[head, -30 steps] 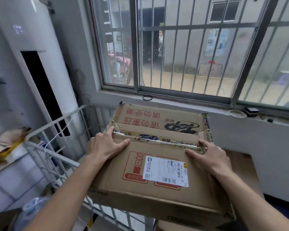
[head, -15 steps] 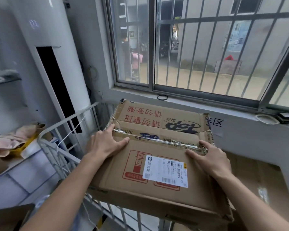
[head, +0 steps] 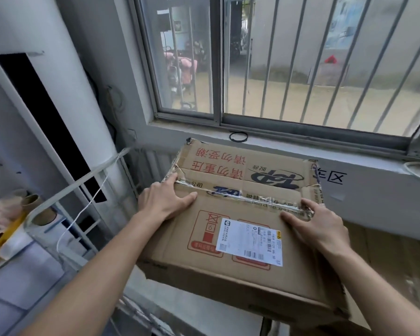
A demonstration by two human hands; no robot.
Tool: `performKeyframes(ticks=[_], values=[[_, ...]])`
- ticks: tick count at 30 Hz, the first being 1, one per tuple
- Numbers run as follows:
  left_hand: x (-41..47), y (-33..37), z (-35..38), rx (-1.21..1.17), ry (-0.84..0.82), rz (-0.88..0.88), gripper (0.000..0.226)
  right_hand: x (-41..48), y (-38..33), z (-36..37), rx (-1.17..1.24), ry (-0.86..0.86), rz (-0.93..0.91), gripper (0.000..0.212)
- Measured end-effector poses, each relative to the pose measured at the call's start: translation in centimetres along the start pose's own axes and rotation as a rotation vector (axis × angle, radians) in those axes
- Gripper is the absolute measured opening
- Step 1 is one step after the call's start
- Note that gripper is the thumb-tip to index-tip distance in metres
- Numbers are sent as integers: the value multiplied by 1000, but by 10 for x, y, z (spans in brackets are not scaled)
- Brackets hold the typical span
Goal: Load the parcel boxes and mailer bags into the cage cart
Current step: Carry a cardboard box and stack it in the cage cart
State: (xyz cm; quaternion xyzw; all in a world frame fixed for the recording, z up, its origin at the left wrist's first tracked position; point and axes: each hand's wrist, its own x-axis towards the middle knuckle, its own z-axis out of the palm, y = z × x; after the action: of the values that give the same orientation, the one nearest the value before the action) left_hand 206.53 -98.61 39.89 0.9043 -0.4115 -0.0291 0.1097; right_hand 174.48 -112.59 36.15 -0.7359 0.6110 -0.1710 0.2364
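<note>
A large brown parcel box (head: 247, 229) with red print and a white shipping label fills the middle of the view. It sits tilted over the white wire cage cart (head: 66, 190), whose top rail runs along the left. My left hand (head: 166, 202) lies flat on the box's top near its left edge, fingers on the taped seam. My right hand (head: 318, 226) presses on the top near the right edge. Both hands hold the box. The cart's inside is mostly hidden beneath the box and my arms.
A barred window (head: 289, 69) and its sill stand just behind the box. A tall white air conditioner (head: 39, 93) is at the left. More flat cardboard (head: 393, 258) lies at the right under the box. Paper tubes and bags (head: 7, 219) rest at the far left.
The view has swung left and closer to the window. The box, held by both hands, sits further over the cart. My hands keep the same grip on its top.
</note>
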Motion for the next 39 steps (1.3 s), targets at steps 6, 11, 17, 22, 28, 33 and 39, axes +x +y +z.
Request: performKeyframes(ticks=[6,11,17,22,28,33,39], values=[[56,-15,9,-44,-23,12,109,25,-28,21,-9,31,36,87],[103,-37,22,-59,-71,47,109,32,-46,56,31,25,104,84],[136,-70,49,-77,-156,97,96,26,-64,99,40,24,189,85],[148,-92,91,-111,-249,100,97,15,-55,142,1,13,241,83],[152,-108,156,-82,-327,76,94,16,-26,201,-45,-61,331,82],[155,-120,236,-86,-358,53,98,18,16,261,0,-114,396,78],[136,-142,308,-85,-372,15,100,10,66,322,19,-164,401,78]])
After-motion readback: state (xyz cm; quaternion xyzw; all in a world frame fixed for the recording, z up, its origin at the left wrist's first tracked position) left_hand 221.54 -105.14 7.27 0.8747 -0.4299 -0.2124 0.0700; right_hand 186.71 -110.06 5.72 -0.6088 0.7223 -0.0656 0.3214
